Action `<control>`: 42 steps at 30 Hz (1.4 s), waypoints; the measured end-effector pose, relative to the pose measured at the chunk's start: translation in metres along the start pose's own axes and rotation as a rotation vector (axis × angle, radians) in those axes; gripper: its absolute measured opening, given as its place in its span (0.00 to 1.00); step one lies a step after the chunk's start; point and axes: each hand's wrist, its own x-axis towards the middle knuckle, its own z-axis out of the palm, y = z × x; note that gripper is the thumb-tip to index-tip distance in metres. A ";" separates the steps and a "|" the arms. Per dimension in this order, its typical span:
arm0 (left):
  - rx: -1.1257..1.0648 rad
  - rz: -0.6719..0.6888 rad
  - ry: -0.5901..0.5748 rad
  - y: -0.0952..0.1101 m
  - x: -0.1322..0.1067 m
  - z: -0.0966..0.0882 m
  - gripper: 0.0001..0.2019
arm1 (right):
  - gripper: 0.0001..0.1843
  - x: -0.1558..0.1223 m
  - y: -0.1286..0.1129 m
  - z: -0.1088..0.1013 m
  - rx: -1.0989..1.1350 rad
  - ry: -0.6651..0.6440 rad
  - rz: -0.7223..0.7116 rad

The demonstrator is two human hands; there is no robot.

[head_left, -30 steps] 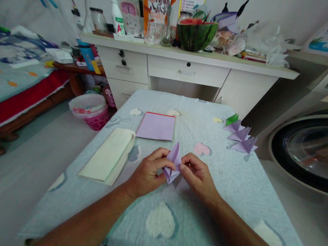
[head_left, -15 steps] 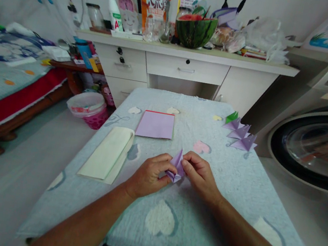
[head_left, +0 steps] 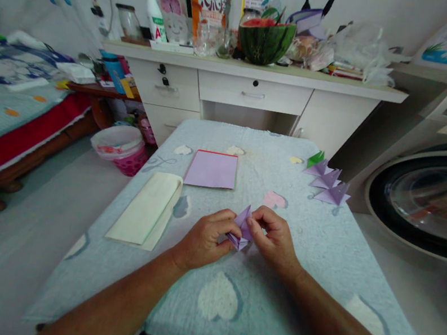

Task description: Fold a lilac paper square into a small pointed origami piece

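A small folded purple paper piece [head_left: 240,229] sits pinched between both of my hands just above the light blue cloth of the table [head_left: 234,306]. My left hand [head_left: 205,239] grips its left side with curled fingers. My right hand [head_left: 273,240] pinches its right side with thumb and fingertips. Farther back on the table lies a flat stack of purple paper sheets [head_left: 211,169]. To its left lies a cream folded sheet [head_left: 147,209].
Several finished folded pieces, purple with one green [head_left: 326,179], line the table's right edge. A white desk [head_left: 253,89] with a cut watermelon [head_left: 265,41] stands behind. A washing machine [head_left: 434,191] is at right, a bed [head_left: 6,108] and pink bin [head_left: 120,148] at left.
The purple piece stood taller a second ago and is now pressed lower between my fingers. My hands have closed in on it slightly and barely shifted place.
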 end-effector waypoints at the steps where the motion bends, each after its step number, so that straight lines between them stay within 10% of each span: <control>1: -0.004 0.000 0.005 0.000 0.000 0.000 0.07 | 0.11 0.000 -0.001 0.000 0.019 -0.004 0.014; 8: 0.013 -0.004 0.063 0.001 0.000 -0.004 0.06 | 0.13 0.001 -0.005 -0.003 0.161 -0.188 0.090; 35: 0.034 0.036 -0.144 0.002 0.002 0.004 0.07 | 0.16 0.002 -0.002 -0.016 0.128 -0.132 0.065; 42: 0.189 0.122 0.044 0.001 -0.001 -0.001 0.10 | 0.18 0.000 0.001 -0.017 0.293 -0.112 0.163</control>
